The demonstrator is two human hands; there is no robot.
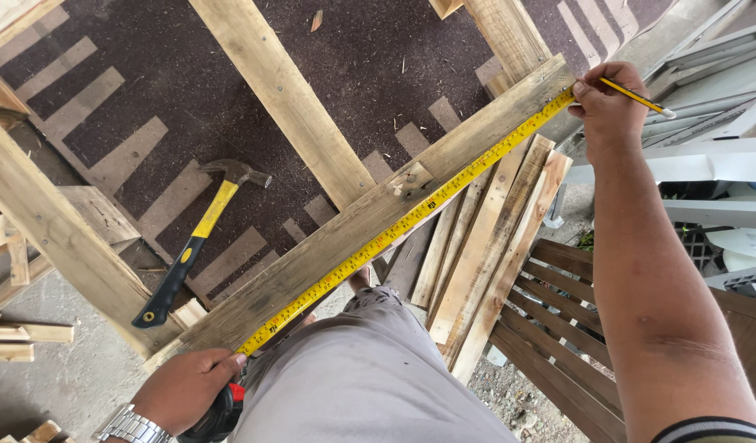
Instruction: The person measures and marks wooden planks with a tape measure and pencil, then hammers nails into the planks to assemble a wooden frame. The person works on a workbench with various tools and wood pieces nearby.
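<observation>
A weathered wooden plank (345, 238) runs diagonally from lower left to upper right. A yellow tape measure blade (411, 217) lies stretched along its near edge. My left hand (185, 390) grips the red and black tape measure case (218, 414) at the plank's lower end, thumb pressing the blade. My right hand (607, 102) holds a yellow pencil (639, 98) and pins the tape's far end at the plank's upper corner. My grey-trousered leg (370, 377) is below the plank.
A claw hammer (196, 242) with a yellow and black handle lies on the dark mat left of the plank. Pale timber beams (283, 94) cross above. Several loose slats (484, 254) lean under the plank. A brown slatted pallet (558, 328) sits lower right, white furniture (706, 156) beyond.
</observation>
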